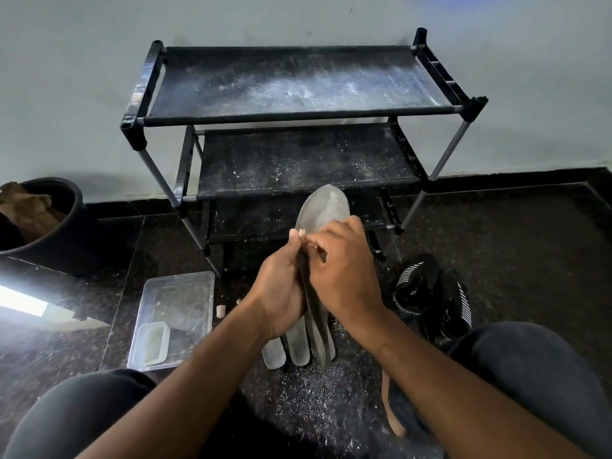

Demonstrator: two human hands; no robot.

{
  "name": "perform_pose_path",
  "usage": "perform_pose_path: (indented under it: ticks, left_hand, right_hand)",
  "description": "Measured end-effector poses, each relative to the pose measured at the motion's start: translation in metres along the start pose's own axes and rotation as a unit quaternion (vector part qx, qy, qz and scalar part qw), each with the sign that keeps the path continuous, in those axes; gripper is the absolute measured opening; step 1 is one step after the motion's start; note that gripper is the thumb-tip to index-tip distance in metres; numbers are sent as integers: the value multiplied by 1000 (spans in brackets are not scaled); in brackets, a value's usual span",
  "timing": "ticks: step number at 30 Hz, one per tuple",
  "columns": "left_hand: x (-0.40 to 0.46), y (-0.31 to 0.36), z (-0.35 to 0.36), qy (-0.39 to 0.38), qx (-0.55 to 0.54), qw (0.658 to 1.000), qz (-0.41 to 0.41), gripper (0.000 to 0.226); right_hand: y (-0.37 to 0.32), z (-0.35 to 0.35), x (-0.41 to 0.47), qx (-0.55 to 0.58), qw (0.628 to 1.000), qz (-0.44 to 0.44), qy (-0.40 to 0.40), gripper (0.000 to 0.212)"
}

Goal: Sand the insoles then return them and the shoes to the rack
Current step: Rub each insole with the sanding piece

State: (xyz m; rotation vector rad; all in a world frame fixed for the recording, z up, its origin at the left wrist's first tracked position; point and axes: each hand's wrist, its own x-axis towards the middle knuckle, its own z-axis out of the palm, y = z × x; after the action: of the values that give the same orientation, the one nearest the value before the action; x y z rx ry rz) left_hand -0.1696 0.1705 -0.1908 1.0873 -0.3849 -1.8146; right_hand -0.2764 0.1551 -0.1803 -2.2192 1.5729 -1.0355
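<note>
A grey insole point(323, 207) stands almost upright in front of me, toe end up. My left hand point(281, 293) grips its left edge at mid-length. My right hand point(341, 276) presses on its face from the right, fingers closed over something small and pale that I cannot make out. Several more grey insoles point(298, 346) lie on the floor under my hands. Two black shoes point(430, 296) with white stripes rest on the floor to the right. The black three-shelf rack point(298, 117) stands against the wall, its shelves bare and dusty.
A clear plastic tray point(175, 313) with a small tub point(152, 342) inside sits on the floor at left. A black bin point(63, 226) holding brown paper is at far left. Grey dust and shavings point(308, 399) cover the dark floor between my knees. A sandal point(397, 412) lies at lower right.
</note>
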Motion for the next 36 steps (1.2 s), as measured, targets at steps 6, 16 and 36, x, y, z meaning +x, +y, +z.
perform_pose_path:
  ticks: [6,16,36]
  left_hand:
    - [0,20,-15,35,-7,999,40,63]
    - [-2,15,-3,-13,4,999,29,65]
    - [-5,5,-2,8,-24,999,20,64]
  right_hand:
    - [-8,8,-10,52,990,-20,-126,7]
    - [-1,2,-6,59,995,16,-77,11]
    - [3,8,-5,-17,997,-72,8,25]
